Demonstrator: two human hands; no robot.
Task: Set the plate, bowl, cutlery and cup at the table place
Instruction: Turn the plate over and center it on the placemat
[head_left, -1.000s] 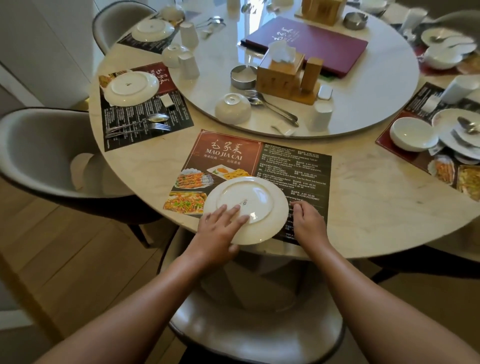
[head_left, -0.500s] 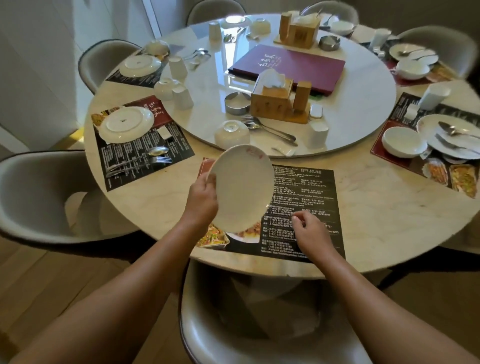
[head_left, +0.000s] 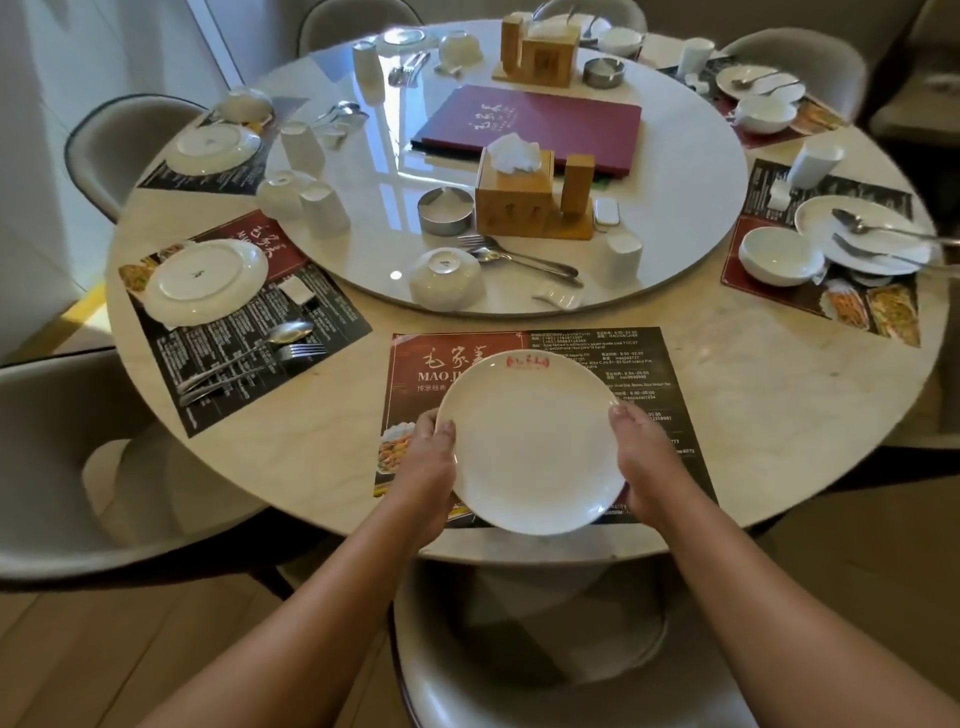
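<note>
I see both hands on the round white ceramic plate (head_left: 530, 447), red logo at its far rim. The left hand (head_left: 428, 467) grips the left rim with the thumb over the edge, and the right hand (head_left: 647, 462) grips the right rim the same way. The plate is face up over the dark-and-red printed paper placemat (head_left: 597, 353) at the near edge of the round marble table (head_left: 753, 415). I can't tell if it touches the mat. An upturned white bowl (head_left: 445, 278), steel fork and spoon (head_left: 524, 259) and an upturned white cup (head_left: 623, 257) sit beyond on the glass turntable (head_left: 675, 171).
</note>
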